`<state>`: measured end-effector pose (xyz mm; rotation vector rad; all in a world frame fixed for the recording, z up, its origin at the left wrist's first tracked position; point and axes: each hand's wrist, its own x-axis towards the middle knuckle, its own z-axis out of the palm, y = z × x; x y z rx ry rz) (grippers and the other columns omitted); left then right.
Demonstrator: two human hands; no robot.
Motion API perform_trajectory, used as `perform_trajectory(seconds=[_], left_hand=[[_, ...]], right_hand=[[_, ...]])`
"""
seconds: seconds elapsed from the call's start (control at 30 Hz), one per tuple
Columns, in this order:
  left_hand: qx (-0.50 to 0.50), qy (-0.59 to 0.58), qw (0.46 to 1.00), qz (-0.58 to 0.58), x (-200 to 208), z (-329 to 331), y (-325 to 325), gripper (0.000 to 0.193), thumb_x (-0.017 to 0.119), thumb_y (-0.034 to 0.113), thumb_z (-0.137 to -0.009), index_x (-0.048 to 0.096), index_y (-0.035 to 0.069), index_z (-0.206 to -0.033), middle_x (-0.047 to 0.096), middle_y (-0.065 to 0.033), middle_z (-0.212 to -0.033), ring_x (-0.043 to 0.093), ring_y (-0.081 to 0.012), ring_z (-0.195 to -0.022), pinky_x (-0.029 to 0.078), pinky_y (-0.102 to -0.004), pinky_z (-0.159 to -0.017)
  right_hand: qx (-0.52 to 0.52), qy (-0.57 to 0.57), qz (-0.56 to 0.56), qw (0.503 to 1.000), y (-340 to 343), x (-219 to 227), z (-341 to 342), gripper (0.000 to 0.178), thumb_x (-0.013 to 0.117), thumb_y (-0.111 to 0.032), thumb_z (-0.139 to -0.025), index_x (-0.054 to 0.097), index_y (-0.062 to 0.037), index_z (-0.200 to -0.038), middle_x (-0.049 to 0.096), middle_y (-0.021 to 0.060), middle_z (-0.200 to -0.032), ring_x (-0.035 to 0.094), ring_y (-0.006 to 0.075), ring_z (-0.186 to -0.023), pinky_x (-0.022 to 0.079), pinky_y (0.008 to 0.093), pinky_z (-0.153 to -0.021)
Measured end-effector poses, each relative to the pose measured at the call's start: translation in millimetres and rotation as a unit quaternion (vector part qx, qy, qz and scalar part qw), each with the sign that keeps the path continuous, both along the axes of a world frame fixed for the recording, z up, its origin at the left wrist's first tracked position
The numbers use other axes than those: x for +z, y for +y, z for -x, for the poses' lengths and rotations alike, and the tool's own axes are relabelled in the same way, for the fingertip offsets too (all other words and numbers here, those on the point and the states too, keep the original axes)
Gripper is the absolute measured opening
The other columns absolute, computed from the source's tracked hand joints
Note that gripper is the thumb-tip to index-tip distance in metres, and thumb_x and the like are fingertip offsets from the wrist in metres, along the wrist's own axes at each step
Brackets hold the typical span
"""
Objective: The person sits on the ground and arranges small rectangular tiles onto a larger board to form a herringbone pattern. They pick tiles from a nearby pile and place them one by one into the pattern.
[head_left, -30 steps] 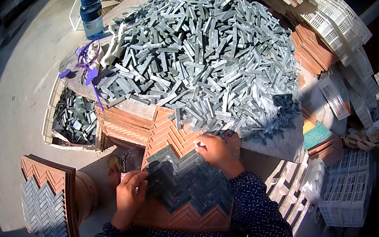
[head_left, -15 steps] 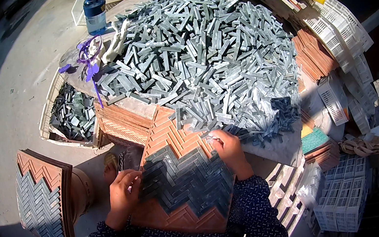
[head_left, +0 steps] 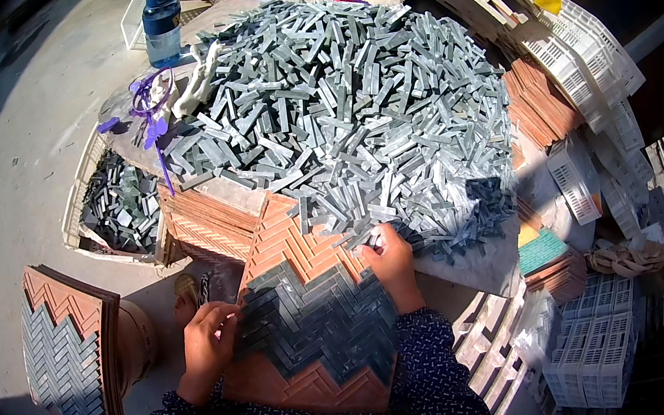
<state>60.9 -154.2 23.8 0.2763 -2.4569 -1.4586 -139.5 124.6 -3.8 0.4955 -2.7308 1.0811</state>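
A terracotta-coloured template board with herringbone grooves lies tilted in front of me, its middle filled with dark grey stone strips. The grooves at its far end are bare. My left hand is at the board's left edge, thumb and fingers pinched together; anything between them is too small to tell. Over the board's far right edge, beside the heap of loose grey strips, my right hand has its thumb and fingertips closed. What they hold, if anything, I cannot make out.
At left, a stack of boards rests on a round stand. A pale crate holds strip pieces. A blue bottle and purple cord lie beyond. White plastic baskets and more boards stand at right.
The whole view has shifted slightly, carrying everything a little to the left. Both hands stay by the board, fingers pinched; the right wrist is more upright.
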Motion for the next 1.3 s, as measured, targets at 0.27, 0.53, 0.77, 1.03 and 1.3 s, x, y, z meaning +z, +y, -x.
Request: perform_trajectory(seconds=[0.27, 0.53, 0.77, 1.03, 1.3], left_hand=[[-0.01, 0.007, 1.0, 0.009, -16.9, -4.2, -4.4, 0.012, 0.062, 0.001, -0.081, 0.066, 0.003, -0.093, 0.066, -0.0111, -0.09, 0.066, -0.0268, -0.079, 0.053, -0.0326, -0.066], [-0.015, 0.035, 0.999, -0.005, -16.7, -2.0, -1.5, 0.014, 0.062, -0.001, -0.08, 0.066, 0.003, -0.093, 0.067, -0.0096, -0.091, 0.065, -0.0227, -0.076, 0.052, -0.0302, -0.061], [-0.005, -0.001, 1.0, -0.017, -17.6, -10.4, -5.3, 0.012, 0.063, 0.002, -0.081, 0.066, 0.004, -0.093, 0.066, -0.0105, -0.091, 0.066, -0.0277, -0.083, 0.053, -0.0339, -0.071], [-0.027, 0.037, 0.999, 0.007, -24.2, -4.7, 1.6, 0.012, 0.064, 0.003, -0.081, 0.066, 0.005, -0.093, 0.066, -0.0111, -0.091, 0.066, -0.0284, -0.083, 0.053, -0.034, -0.073], [-0.027, 0.015, 1.0, -0.002, -24.6, -8.3, 1.5, 0.014, 0.064, 0.003, -0.081, 0.066, 0.005, -0.094, 0.066, -0.012, -0.092, 0.065, -0.0294, -0.084, 0.053, -0.0344, -0.074]], right_hand=[[-0.065, -0.154, 0.116, 0.979, 8.8, 24.4, -28.4, 0.027, 0.064, -0.004, -0.08, 0.061, 0.0036, -0.105, 0.068, 0.0084, -0.083, 0.063, 0.0108, -0.076, 0.049, 0.0255, -0.07], [0.14, -0.043, 0.022, 0.989, -35.7, 22.2, -39.8, 0.013, 0.062, -0.002, -0.082, 0.065, 0.0003, -0.094, 0.066, 0.0076, -0.08, 0.061, 0.0113, -0.073, 0.048, 0.0266, -0.065], [0.156, -0.097, 0.085, 0.979, -42.1, 5.7, -27.1, 0.012, 0.059, 0.0, -0.08, 0.064, -0.0013, -0.091, 0.066, 0.0154, -0.083, 0.064, 0.0307, -0.077, 0.05, 0.0355, -0.068], [0.106, -0.119, 0.117, 0.98, -67.2, -1.5, -41.3, 0.009, 0.06, 0.001, -0.084, 0.064, 0.0012, -0.092, 0.065, 0.0048, -0.076, 0.059, 0.0074, -0.068, 0.047, 0.0245, -0.062], [0.15, -0.049, -0.025, 0.987, -85.7, 9.0, -42.4, 0.006, 0.063, -0.002, -0.077, 0.061, -0.003, -0.082, 0.062, 0.014, -0.071, 0.061, 0.0301, -0.065, 0.047, 0.0379, -0.06]])
